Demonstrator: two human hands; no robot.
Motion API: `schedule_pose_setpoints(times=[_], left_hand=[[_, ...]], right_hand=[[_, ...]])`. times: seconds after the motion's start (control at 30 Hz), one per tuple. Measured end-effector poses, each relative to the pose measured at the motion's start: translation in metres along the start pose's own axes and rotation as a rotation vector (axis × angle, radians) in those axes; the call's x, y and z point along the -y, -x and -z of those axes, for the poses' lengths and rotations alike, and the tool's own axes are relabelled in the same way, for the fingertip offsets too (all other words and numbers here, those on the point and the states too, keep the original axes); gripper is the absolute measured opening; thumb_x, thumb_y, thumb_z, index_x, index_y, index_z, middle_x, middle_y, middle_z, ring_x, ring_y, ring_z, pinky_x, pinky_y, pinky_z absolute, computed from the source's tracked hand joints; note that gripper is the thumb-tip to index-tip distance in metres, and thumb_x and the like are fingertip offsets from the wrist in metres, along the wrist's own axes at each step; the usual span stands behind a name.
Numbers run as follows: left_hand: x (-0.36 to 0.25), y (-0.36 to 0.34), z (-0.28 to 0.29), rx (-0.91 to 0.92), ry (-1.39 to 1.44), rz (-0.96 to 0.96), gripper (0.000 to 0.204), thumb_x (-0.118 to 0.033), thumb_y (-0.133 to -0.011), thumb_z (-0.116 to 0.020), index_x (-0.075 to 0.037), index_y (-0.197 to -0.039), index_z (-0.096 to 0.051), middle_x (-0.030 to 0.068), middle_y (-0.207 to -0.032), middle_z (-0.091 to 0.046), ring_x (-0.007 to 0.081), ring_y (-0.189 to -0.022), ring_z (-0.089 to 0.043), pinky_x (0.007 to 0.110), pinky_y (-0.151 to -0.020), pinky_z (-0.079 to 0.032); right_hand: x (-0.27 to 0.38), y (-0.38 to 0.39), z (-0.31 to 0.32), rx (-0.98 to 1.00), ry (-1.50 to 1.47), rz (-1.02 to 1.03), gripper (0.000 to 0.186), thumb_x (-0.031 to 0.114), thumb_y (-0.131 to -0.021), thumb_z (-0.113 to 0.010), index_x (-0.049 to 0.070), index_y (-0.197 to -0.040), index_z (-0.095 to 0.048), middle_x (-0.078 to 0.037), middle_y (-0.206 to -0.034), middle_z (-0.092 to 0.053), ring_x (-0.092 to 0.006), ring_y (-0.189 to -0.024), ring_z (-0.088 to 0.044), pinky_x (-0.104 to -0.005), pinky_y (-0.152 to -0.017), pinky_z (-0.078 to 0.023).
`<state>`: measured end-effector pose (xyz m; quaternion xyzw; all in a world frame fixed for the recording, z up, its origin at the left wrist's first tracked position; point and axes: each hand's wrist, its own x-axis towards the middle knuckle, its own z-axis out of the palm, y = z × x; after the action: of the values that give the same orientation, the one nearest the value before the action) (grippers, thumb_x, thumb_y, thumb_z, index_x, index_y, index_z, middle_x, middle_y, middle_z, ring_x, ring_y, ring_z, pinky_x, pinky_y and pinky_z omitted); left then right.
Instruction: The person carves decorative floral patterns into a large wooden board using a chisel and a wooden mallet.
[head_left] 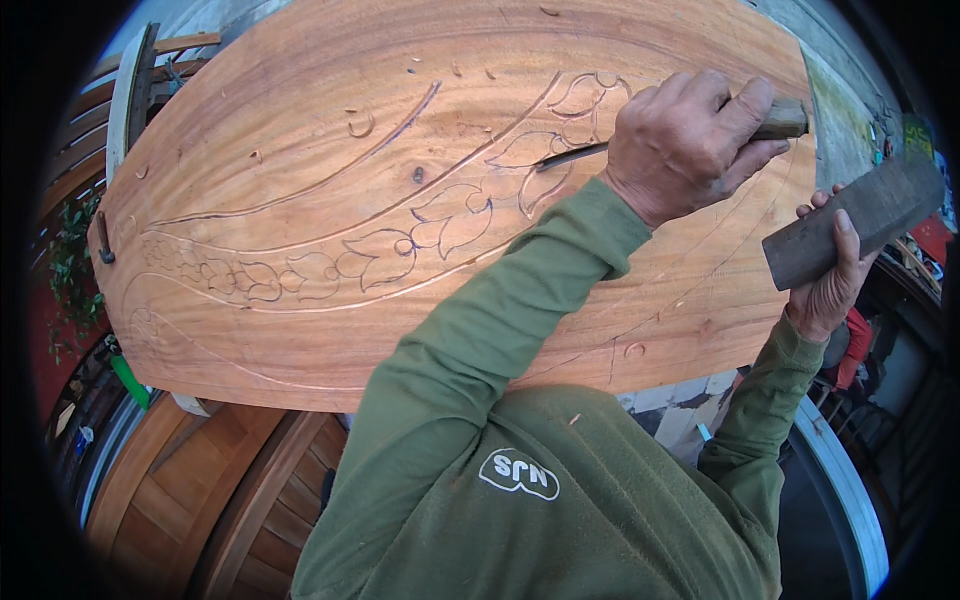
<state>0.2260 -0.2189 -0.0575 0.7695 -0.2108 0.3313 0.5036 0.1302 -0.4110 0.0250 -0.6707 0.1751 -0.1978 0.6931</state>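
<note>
A broad wooden panel [250, 120] lies before me, with curved grooves and a leafy floral pattern [380, 255], partly cut and partly drawn in dark line. My left hand [690, 145] is closed round a carving chisel [575, 154]. Its thin dark blade slants left, the tip at a leaf outline on the upper part of the pattern. The chisel's wooden handle [785, 118] sticks out to the right of my fist. My right hand [832, 275] grips a dark, block-shaped wooden mallet [855, 215] by the panel's right edge, apart from the chisel handle.
Small curled shavings [360, 124] are scattered over the panel. A dark metal peg [104, 238] stands at its left end. Slatted wooden pieces [190, 480] lie below at the left, beyond them a green plant [75, 270]. A blue-white curved edge [840, 490] runs at lower right.
</note>
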Motion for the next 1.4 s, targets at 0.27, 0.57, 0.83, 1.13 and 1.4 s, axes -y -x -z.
schedule_pose_setpoints(times=[0.27,0.57,0.83,1.13,1.4], left_hand=[[0.005,0.005,-0.005,0.097,-0.051,0.084,0.045,-0.044,-0.08,-0.085,-0.019,-0.115,-0.073,0.0018,-0.078,-0.065,0.0196,-0.064,-0.065,0.033,-0.05,-0.05],[-0.011,0.001,-0.001,0.232,-0.096,0.089,0.036,-0.038,-0.08,-0.084,-0.015,-0.102,-0.066,0.003,-0.076,-0.06,0.0229,-0.067,-0.067,0.038,-0.057,-0.053],[-0.01,0.004,-0.016,0.349,-0.166,0.15,0.036,-0.032,-0.077,-0.086,-0.015,-0.097,-0.061,0.0045,-0.079,-0.063,0.0262,-0.071,-0.069,0.039,-0.06,-0.055],[-0.008,0.015,-0.012,0.388,-0.119,0.109,0.035,-0.033,-0.077,-0.086,-0.016,-0.096,-0.062,0.004,-0.076,-0.062,0.026,-0.069,-0.07,0.038,-0.058,-0.055],[-0.009,0.015,-0.008,0.439,-0.075,0.105,0.034,-0.033,-0.077,-0.086,-0.016,-0.096,-0.062,0.0044,-0.076,-0.062,0.0259,-0.07,-0.07,0.038,-0.058,-0.055]], right_hand=[[-0.03,-0.017,0.006,0.134,0.357,-0.117,0.057,0.004,-0.086,-0.079,0.004,-0.137,-0.053,-0.007,-0.108,-0.069,-0.0171,-0.095,-0.068,-0.0317,-0.086,-0.055],[-0.044,0.001,0.002,0.224,0.674,-0.004,0.067,0.008,-0.081,-0.084,0.004,-0.141,-0.053,-0.005,-0.109,-0.067,-0.0151,-0.098,-0.065,-0.0328,-0.087,-0.054],[-0.02,-0.02,0.008,-0.04,0.208,-0.008,0.048,0.003,-0.088,-0.077,0.003,-0.129,-0.053,-0.01,-0.105,-0.067,-0.0218,-0.088,-0.071,-0.0348,-0.08,-0.059],[-0.041,0.004,0.02,0.075,0.561,-0.071,0.051,0.007,-0.086,-0.08,0.005,-0.13,-0.055,-0.006,-0.101,-0.067,-0.0166,-0.089,-0.068,-0.0311,-0.082,-0.056],[-0.052,0.042,0.002,0.139,0.657,-0.053,0.062,0.005,-0.084,-0.078,0.003,-0.138,-0.048,-0.009,-0.111,-0.067,-0.0184,-0.092,-0.068,-0.0335,-0.084,-0.056]])
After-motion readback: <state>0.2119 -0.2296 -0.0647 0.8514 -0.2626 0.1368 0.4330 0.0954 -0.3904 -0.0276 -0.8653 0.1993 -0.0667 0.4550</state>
